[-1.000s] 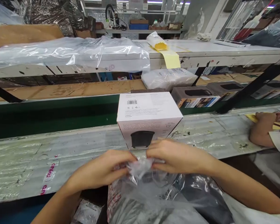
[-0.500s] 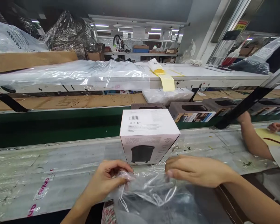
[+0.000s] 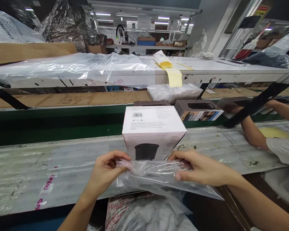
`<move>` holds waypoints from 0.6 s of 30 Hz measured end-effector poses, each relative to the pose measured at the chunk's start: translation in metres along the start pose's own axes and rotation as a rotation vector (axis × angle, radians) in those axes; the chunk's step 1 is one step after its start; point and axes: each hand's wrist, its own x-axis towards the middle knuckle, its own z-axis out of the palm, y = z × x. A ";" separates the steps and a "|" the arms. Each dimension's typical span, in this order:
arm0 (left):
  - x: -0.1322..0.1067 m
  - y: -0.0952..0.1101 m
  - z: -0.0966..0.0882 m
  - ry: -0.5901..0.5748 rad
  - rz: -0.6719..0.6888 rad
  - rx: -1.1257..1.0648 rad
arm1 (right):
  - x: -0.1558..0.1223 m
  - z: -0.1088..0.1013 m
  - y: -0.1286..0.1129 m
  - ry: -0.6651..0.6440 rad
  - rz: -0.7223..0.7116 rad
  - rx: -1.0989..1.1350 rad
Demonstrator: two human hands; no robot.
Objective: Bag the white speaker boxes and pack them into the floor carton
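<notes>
Close in front of me a white box (image 3: pixel 154 128) stands upright on the bench, with a barcode and small print on top and a black device pictured on its front. A clear plastic bag (image 3: pixel 151 175) is stretched between my two hands, just on the near side of the box. My left hand (image 3: pixel 105 168) pinches the bag's left corner between thumb and fingers. At the bag's right side, my right hand (image 3: pixel 202 168) grips the film, its curled fingertips near the box's lower right edge. The bag hides the bottom of the box.
Film covers the bench (image 3: pixel 74 166). Behind it runs a green belt (image 3: pixel 62 125) with a printed carton (image 3: pixel 197 110) on it. A shelf (image 3: pixel 135 75) bears plastic sheets and a yellow paper strip (image 3: pixel 174 77). To the right, a co-worker's arm (image 3: pixel 252 131) reaches past a black post (image 3: pixel 255 104).
Both my hands have risen slightly in view, and the bag's mouth is drawn up against the box's lower front. The co-worker's arms have moved toward the cartons on the belt.
</notes>
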 end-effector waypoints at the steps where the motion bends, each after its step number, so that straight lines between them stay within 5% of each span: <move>1: 0.000 0.001 0.001 -0.015 0.017 -0.006 | 0.000 0.001 0.000 -0.016 -0.031 0.051; 7: 0.001 -0.003 -0.002 -0.081 -0.010 -0.084 | -0.006 0.002 0.007 0.184 -0.181 0.037; 15: -0.001 -0.003 0.012 -0.011 -0.127 0.139 | -0.004 0.011 0.004 0.500 -0.520 -0.324; 18: 0.000 -0.005 0.014 -0.095 -0.115 0.093 | -0.002 0.013 -0.001 0.609 -0.651 -0.284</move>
